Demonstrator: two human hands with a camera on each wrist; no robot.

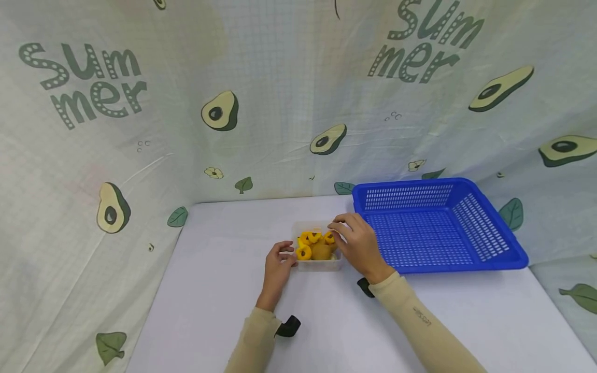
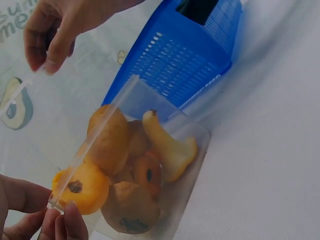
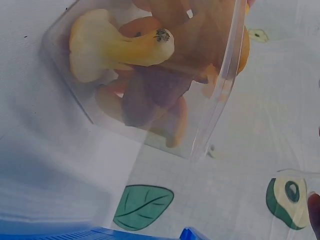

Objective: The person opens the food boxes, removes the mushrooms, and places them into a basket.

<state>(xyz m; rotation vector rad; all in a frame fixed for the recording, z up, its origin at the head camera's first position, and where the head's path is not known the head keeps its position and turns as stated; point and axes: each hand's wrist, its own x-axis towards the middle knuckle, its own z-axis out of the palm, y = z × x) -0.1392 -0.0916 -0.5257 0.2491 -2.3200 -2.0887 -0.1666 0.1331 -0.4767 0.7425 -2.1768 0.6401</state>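
Observation:
A clear plastic container full of yellow-orange mushrooms stands on the white table. My left hand is at its left side; in the left wrist view its fingertips pinch the container's rim beside a bright yellow mushroom. Above the container's right side is my right hand, its fingers bent. The left wrist view shows this hand pinching the edge of a thin clear sheet, seemingly a lid. A pale mushroom with a dirty stalk end shows through the container wall.
A blue perforated basket stands on the table to the right of the container, close to my right forearm. Behind the white table hangs a pale curtain printed with avocados and leaves.

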